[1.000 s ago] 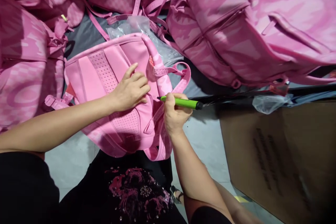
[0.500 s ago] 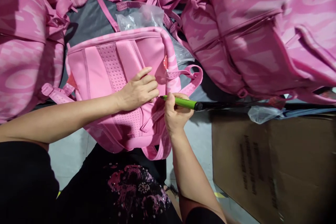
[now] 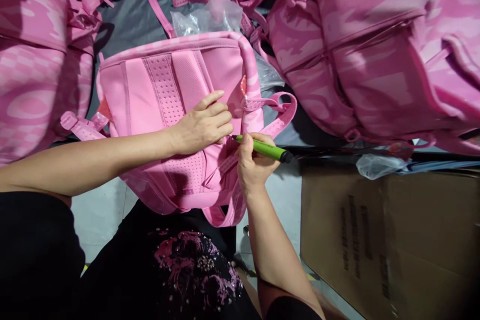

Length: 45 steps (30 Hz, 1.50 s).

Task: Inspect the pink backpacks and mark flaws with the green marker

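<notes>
Nearest you is your black top [image 3: 198, 265], with pink floral print and sparkling beads across its front. Above it, the pink backpack [image 3: 135, 85] lies with its padded back panel up, its far part over the dark grey worktop [image 3: 127, 15] and its near part overhanging the edge toward you. Your right hand [image 3: 259, 162] has its grip closed around a green marker [image 3: 267, 149], dark tip pointing left, just beside the fingers of your other hand; whether the tip touches the fabric cannot be told. Your left hand [image 3: 206, 122] rests on the back panel with fingers curled; you cannot tell whether that grip is pinching any material. To the right, below the worktop's edge, stands a brown cardboard box [image 3: 337, 220] with dark printing. Just past the backpack, a clear plastic bag [image 3: 210, 15] lies crumpled. Farther out, a large pink camouflage backpack [image 3: 375, 55] sits to the right and a checkered pink bag [image 3: 33, 65] to the left.
</notes>
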Each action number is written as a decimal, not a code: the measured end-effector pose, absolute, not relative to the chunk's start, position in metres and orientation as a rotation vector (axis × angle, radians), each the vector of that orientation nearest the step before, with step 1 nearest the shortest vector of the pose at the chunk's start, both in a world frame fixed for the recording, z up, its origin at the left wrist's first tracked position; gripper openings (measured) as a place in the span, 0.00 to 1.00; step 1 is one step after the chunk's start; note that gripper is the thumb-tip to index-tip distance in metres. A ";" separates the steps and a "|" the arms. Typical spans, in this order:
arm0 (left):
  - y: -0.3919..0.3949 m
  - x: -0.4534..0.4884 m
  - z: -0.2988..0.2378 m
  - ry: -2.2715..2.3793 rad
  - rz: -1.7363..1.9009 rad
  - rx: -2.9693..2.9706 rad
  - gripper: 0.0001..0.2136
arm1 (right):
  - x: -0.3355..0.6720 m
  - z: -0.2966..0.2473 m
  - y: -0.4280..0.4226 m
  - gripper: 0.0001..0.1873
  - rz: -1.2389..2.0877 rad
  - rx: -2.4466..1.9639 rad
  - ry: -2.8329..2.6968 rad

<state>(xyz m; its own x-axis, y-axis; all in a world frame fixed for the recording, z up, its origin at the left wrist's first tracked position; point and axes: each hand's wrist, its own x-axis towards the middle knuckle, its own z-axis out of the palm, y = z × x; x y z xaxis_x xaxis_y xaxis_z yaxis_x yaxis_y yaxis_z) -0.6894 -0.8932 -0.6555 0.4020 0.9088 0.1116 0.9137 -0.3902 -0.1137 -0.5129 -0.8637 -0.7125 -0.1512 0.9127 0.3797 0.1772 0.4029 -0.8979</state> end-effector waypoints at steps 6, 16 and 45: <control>-0.895 -0.687 -0.656 -1.618 -0.037 -2.472 0.18 | -0.512 -0.715 -0.865 0.11 0.937 -0.956 -1.577; -0.870 -0.713 -0.584 -1.576 0.294 -2.476 0.18 | -0.496 -0.698 -0.874 0.13 0.894 -0.780 -1.735; -0.902 -0.729 -0.584 -1.894 0.195 -2.316 0.47 | -0.515 -0.661 -0.912 0.11 0.614 -0.278 -2.204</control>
<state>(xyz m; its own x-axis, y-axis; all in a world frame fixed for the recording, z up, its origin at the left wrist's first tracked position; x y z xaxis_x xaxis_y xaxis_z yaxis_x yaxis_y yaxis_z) -0.7289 -0.9017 -0.5841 0.1975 0.9803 -0.0094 0.9617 -0.1956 -0.1922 -0.5146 -0.9120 -0.6605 -0.6457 0.3903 0.6563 -0.0054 0.8572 -0.5150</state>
